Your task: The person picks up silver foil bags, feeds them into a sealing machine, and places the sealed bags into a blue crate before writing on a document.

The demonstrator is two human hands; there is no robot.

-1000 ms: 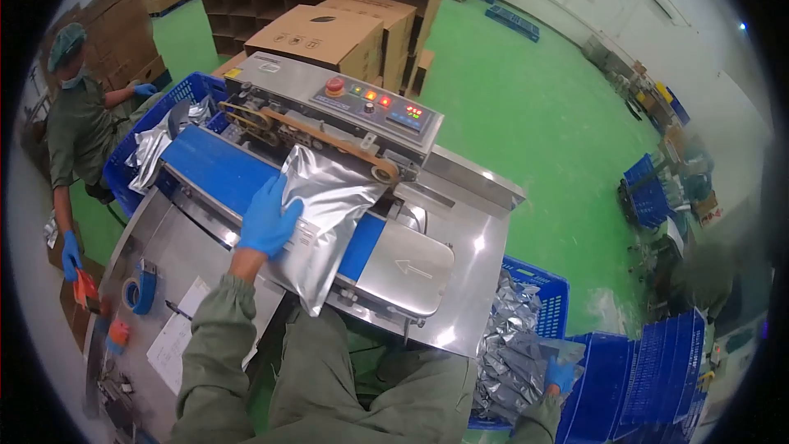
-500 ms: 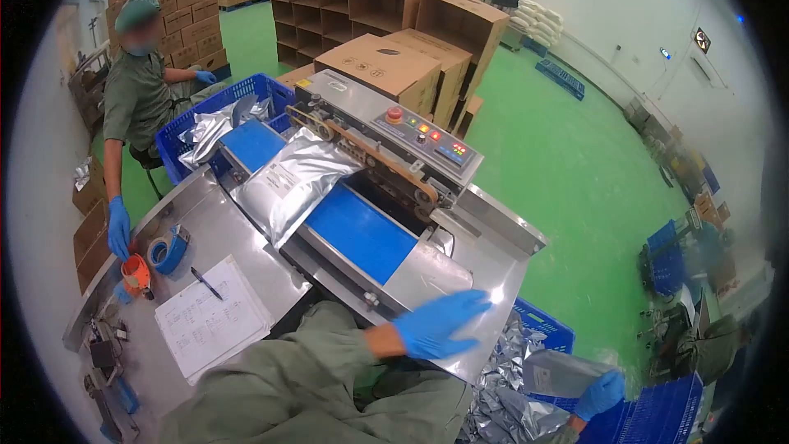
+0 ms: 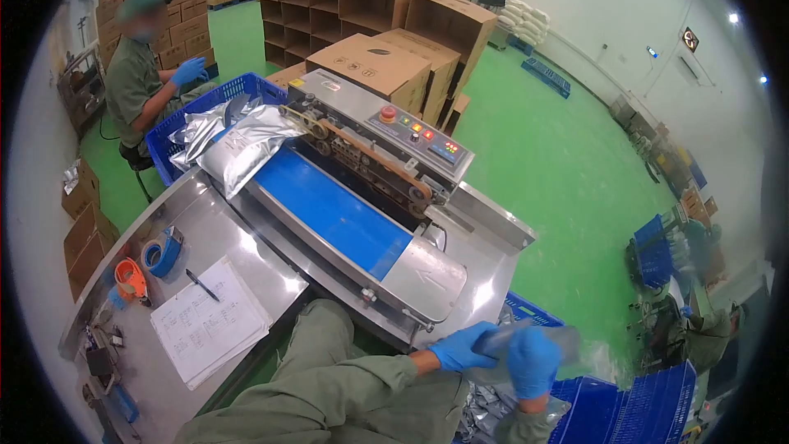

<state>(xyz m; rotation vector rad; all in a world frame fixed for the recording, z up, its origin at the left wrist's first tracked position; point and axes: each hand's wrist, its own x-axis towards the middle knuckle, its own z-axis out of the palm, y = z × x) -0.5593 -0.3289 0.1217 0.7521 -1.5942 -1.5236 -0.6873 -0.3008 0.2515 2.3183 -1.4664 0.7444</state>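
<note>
At the lower right, over a blue crate of silver pouches (image 3: 485,411), both my gloved hands are at one silver pouch (image 3: 563,344). My left hand (image 3: 463,347) grips its left side, and my right hand (image 3: 534,362) is closed on its upper part. The pouch is blurred. Beyond them stands a sealing machine (image 3: 386,136) with a blue belt (image 3: 329,210). A large filled silver bag (image 3: 251,144) lies at the belt's far left end, partly over a blue crate (image 3: 168,148) that holds more silver bags.
A co-worker (image 3: 136,74) sits at the upper left. On the steel table (image 3: 246,263) are papers (image 3: 209,321), a pen, blue tape (image 3: 162,253) and an orange dispenser (image 3: 130,279). Cardboard boxes (image 3: 370,70) stand behind the machine. Blue crates (image 3: 625,411) are at the lower right.
My left hand has moved from the machine's end to the pouch; my right hand has brought the pouch leftward. The large bag has travelled up-left along the belt. The co-worker's hand has left the table.
</note>
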